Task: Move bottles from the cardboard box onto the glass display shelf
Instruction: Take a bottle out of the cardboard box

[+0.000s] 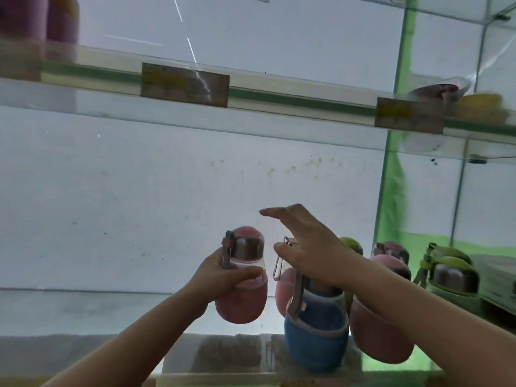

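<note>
My left hand (223,272) grips a pink bottle (241,300) with a metal-banded pink cap and a grey strap, holding it just above the lower glass shelf (83,311). My right hand (310,247) hovers over a blue-sleeved bottle (315,336) that stands on the shelf, fingers spread, forefinger pointing left; a grey strap loop lies against its fingers. Another pink bottle (284,289) stands behind the blue one. A larger pink bottle (377,328) is under my right forearm. The cardboard box is out of view.
More pink and green bottles (452,277) stand in a row to the right on the same shelf. An upper glass shelf (279,96) with price labels crosses overhead, with purple bottles (39,18) at its far left. A white wall is behind.
</note>
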Demonstrator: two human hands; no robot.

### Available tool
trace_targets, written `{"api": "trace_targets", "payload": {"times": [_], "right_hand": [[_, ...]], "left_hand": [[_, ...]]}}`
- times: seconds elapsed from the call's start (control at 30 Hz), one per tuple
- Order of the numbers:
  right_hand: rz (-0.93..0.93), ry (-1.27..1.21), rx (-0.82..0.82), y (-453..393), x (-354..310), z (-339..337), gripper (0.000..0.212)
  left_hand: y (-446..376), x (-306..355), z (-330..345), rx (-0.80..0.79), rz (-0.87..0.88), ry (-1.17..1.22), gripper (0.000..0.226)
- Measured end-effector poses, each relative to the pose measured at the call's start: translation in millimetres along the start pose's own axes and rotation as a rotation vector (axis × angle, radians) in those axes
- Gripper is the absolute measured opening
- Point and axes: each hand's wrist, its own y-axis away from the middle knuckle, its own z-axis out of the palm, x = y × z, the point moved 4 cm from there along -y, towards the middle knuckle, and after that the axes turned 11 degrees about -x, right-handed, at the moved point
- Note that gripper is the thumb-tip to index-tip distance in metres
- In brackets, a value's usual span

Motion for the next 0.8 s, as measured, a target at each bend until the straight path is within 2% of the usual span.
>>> {"api": "trace_targets", "payload": {"times": [0.27,0.4,0.53,0.6,0.8], "right_hand": [[0.033,0.058,-0.076,13.9,8.8,-15.4,0.058],[0.033,0.066,-0.062,23.6,7.7,-17.5,0.058],[-0.004,0.016,-0.042,40.2,4.5,-16.3,0.059],[-0.014,-0.004,-0.028,51.5,3.6,-17.0,0.059],[-0.047,-0.061,0.056,94.5,0.2,-29.5,0.059]], "left_hand": [[-23.8,-19.5,6.5,0.058,-0.053,-0.048,0.051],[-18.5,-7.5,7.1,0.083,-0.047,-0.095,0.074],[-0.7,11.6,1.5,0.271,-0.07,-0.217,0.107],[13.2,25.2,1.1,0.339,-0.056,-0.266,0.105],[56.2,75.1,29.7,0.406,0.09,-0.416,0.09]]}}
